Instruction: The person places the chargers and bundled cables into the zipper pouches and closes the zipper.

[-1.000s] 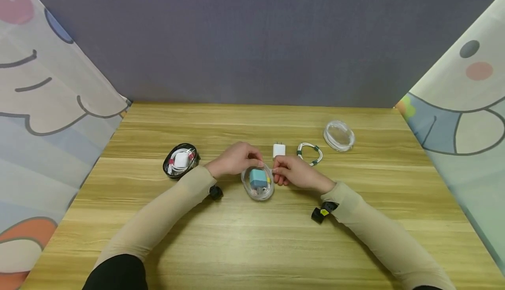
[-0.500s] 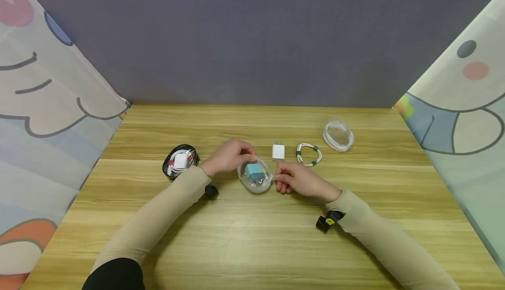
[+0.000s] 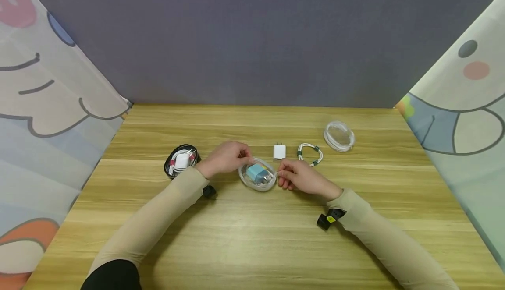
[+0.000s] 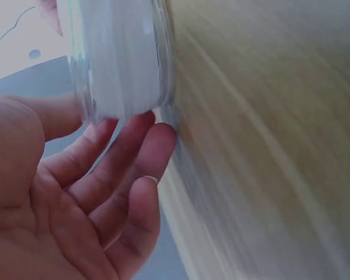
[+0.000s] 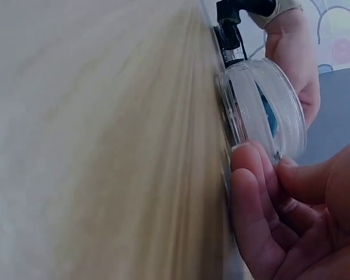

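A round clear case (image 3: pixel 247 184) lies on the table between my hands. Inside it are a light blue charger (image 3: pixel 257 173) and a white cable, partly hidden behind the charger. My left hand (image 3: pixel 230 156) holds the case's far left edge, with thumb and fingers on opposite sides of the wall (image 4: pixel 125 64) in the left wrist view. At the case's right edge, my right hand (image 3: pixel 301 177) pinches a small pull tab (image 5: pixel 278 156) between thumb and index finger. The other right fingers are curled beneath.
Beyond my right hand lie a white charger (image 3: pixel 279 151) and a coiled white cable (image 3: pixel 300 153) with green ties. Another round clear case (image 3: pixel 328 140) sits farther back right. At left, a black-rimmed case (image 3: pixel 167 158) holds a white charger and cable with red ties.
The case has turned and now lies flatter, with the blue charger tilted inside it. My left hand has shifted left, and my right hand slightly right and nearer me.
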Demonstrator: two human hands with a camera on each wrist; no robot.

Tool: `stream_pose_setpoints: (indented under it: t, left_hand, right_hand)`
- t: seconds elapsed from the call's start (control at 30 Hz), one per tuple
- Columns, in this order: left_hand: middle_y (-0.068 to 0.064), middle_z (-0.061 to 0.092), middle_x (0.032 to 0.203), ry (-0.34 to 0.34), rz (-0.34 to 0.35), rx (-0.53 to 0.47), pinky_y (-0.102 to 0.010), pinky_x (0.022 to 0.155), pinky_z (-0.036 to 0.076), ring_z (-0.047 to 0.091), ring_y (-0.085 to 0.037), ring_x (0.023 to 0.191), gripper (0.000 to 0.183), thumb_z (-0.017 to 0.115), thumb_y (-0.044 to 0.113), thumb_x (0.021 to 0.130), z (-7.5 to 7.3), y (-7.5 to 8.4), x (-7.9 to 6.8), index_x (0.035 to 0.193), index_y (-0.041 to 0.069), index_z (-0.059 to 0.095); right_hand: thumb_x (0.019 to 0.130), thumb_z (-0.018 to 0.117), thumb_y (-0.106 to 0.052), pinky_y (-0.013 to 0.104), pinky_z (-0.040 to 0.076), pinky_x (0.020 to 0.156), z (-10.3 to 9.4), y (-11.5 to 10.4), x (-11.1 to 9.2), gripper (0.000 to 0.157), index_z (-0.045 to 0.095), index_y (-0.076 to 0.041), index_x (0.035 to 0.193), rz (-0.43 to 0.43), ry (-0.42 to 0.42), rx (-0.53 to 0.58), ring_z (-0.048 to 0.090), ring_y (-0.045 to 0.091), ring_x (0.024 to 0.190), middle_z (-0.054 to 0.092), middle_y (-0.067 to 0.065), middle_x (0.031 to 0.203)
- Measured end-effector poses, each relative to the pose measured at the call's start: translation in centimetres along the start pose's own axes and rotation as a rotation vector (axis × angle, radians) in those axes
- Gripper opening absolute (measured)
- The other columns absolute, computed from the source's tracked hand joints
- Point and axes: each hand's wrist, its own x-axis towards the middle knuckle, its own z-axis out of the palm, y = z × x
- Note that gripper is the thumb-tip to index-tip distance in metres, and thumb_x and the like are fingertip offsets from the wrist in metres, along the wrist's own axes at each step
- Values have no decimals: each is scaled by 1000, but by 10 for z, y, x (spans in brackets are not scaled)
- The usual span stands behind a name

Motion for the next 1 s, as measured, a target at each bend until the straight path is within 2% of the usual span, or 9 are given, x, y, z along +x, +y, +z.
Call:
stream_pose_setpoints:
  t: [0.13,0.23,0.33,0.4,0.7,1.0]
  left_hand:
    - [7,67,86,-57,18,40,-32,70,49,59,-12,75,14,68,33,96,-2,4,-3,91,20,69]
    - [6,69,94,-94,70,51,-33,75,51,62,-12,82,10,70,30,95,-1,8,-3,98,20,69]
    - [3,70,103,-127,126,30,-34,83,51,64,-13,92,15,72,25,94,-1,15,-2,107,19,69]
    - [4,70,104,-143,149,20,-34,83,51,65,-13,93,17,72,25,93,-1,20,0,109,19,70]
    - [9,70,98,-142,133,68,-28,72,49,61,-6,82,16,68,34,96,9,36,11,108,24,74]
    - [9,70,91,-105,91,41,-29,76,50,62,-7,83,8,73,27,92,12,37,16,96,21,75]
  right_hand:
    - [104,51,-6,32,56,57,-1,2,1,15,60,-2,93,19,24,11,64,20,66,68,7,79]
    - [104,52,-6,31,56,56,-3,2,4,15,60,-4,92,13,40,-10,64,19,65,67,6,77]
    - [104,52,-7,31,55,56,-4,3,7,15,61,-7,91,-2,50,-48,64,17,64,66,4,75]
    - [103,53,-7,31,55,56,-4,3,9,14,61,-8,92,-11,52,-60,64,17,65,66,4,74]
    - [102,54,-5,30,55,57,-3,-1,15,13,64,-7,94,-40,48,-79,63,17,65,65,4,74]
    - [102,54,-6,30,55,58,-4,3,13,15,63,-7,91,-26,35,-56,63,16,67,66,5,77]
